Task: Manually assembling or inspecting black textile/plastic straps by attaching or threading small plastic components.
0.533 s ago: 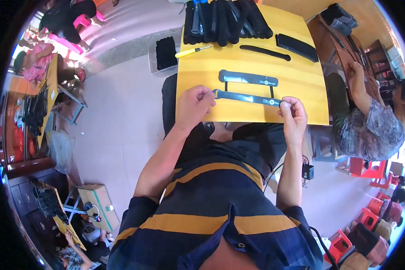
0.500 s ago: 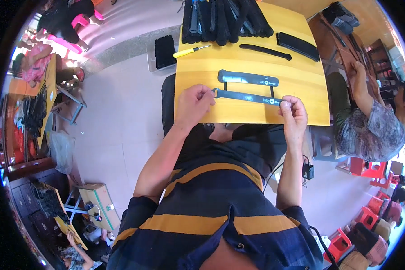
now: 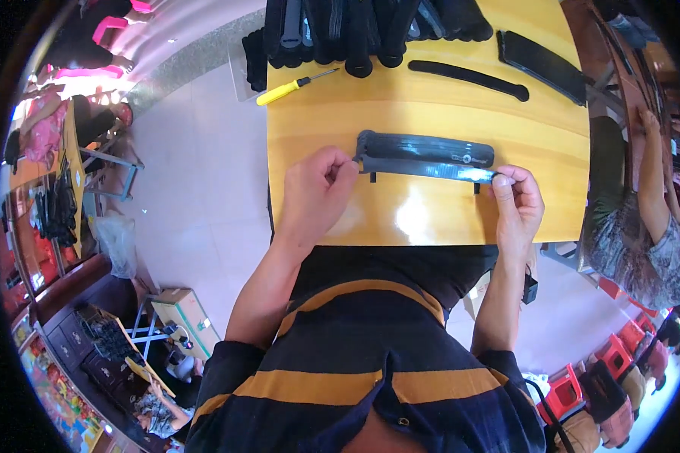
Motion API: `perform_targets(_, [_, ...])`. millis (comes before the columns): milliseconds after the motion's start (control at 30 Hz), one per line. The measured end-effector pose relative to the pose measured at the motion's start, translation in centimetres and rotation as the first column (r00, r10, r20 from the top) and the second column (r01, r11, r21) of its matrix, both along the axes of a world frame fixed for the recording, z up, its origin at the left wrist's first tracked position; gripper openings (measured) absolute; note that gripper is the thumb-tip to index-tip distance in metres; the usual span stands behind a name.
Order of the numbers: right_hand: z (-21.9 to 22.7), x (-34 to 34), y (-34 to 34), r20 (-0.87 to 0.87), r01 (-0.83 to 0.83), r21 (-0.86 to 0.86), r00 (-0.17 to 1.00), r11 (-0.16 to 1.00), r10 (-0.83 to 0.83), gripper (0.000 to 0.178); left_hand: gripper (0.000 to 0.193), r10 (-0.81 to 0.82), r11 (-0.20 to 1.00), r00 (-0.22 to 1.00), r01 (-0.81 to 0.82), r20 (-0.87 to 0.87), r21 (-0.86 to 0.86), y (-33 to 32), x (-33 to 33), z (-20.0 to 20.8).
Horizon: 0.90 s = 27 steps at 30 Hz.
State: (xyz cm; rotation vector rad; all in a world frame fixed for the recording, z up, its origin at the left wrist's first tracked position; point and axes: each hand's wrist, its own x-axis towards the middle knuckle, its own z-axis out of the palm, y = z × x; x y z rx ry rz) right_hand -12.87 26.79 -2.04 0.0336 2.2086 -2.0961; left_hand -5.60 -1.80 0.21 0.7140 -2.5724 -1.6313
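Note:
A dark, shiny strap (image 3: 425,171) stretches between my two hands, close over the yellow table. My left hand (image 3: 317,192) pinches its left end, where a small ring or buckle shows only in part. At the right end, the thumb and fingers of my right hand (image 3: 520,198) grip the strap. Just beyond it lies a flat dark strap (image 3: 423,146) with a rounded left end and a pale print near the right; it may be more than one layer. Two short black bands (image 3: 372,177) stick out from under the held strap, one near each end.
A large pile of black straps (image 3: 355,34) covers the table's far side. A yellow-handled screwdriver (image 3: 281,92), a single black strap (image 3: 468,78) and a thick black bundle (image 3: 542,66) lie before it. A person (image 3: 642,249) sits at another table on the right.
The held strap has moved away from me, up against the flat strap beyond it, covering most of the two black bands. Both hands keep their grip. The whole view has shifted.

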Motion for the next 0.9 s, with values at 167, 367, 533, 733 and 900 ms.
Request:
perform_targets(167, [-0.4,-0.6,0.2,0.024,0.022,0.003,0.999,1.0,-0.022,0.013,0.012,-0.032,0.999,0.999,0.031,0.037,0.013,-0.1,-0.7,0.0])
perform_targets(367, [-0.8,-1.2,0.0,0.047,0.014,0.015,0.999,1.0,-0.015,0.013,0.015,-0.029,0.999,0.999,0.03,0.027,-0.028,0.1,-1.3,-0.5])
perform_targets(533, [-1.0,-0.9,0.1,0.03,0.003,0.082,1.0,0.997,-0.006,0.013,0.014,-0.019,1.0,0.998,0.019,0.068,0.001,0.2,-1.2,-0.5])
perform_targets(733, [-1.0,-0.9,-0.3,0.018,0.014,0.1,1.0,0.995,-0.016,0.011,0.015,-0.015,0.999,0.996,0.018,0.092,-0.03,0.1,-1.6,-0.6])
perform_targets(900, [-1.1,-0.9,-0.4,0.016,0.026,0.085,1.0,0.996,-0.027,0.01,0.016,-0.023,1.0,0.993,0.023,0.119,-0.004,0.0,-1.7,-0.5])
